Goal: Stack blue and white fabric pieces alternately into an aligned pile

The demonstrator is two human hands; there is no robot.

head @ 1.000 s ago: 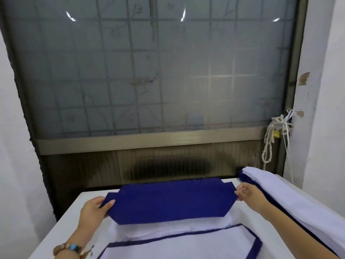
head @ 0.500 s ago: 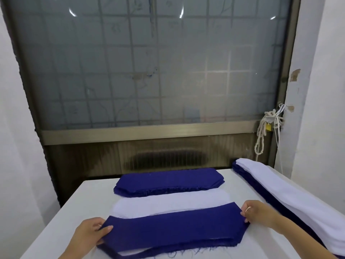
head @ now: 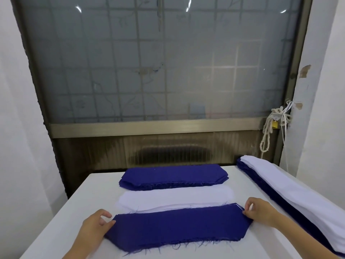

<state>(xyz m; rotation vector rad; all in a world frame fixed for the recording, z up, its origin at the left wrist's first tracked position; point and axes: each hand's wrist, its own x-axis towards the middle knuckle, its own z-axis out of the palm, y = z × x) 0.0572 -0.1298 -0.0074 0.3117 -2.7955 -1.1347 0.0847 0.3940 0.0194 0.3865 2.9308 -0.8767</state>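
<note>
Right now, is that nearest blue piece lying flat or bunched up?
Flat: the blue piece lies spread smooth on the pile, both hands pinching its ends.

White table, matte and plain. At the far edge, 1 stack of blue pieces. Just in front, a white stack. Nearest, a blue-topped pile, frayed threads along its near edge. Along the right side, 1 long blue-and-white pile, white uppermost.
</note>
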